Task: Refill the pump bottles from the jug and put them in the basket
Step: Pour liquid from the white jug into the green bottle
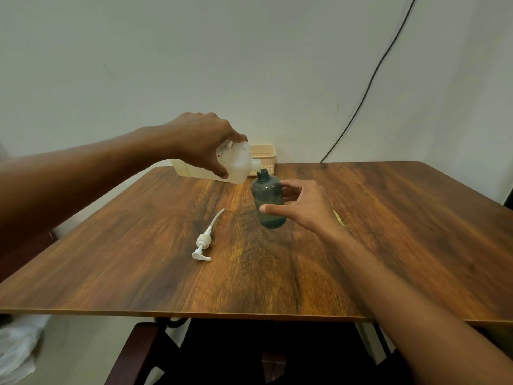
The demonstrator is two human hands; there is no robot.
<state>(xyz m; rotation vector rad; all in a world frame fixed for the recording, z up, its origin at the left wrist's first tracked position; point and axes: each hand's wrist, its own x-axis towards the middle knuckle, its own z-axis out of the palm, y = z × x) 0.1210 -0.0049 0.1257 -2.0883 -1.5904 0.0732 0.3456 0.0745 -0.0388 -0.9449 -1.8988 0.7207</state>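
My left hand grips a translucent white jug from above and holds it tipped, with its mouth right at the open neck of a dark grey pump bottle. The bottle stands upright in the middle of the wooden table. My right hand holds the bottle from its right side, thumb across the front and fingers behind. A white pump head with its long tube lies loose on the table, to the left of the bottle and nearer to me. A cream basket sits at the table's far edge, partly hidden by the jug.
A black cable hangs down the wall to the table's back edge. A small yellow thing lies by my right wrist. A dark chair stands under the table's near edge, and white plastic lies on the floor at left.
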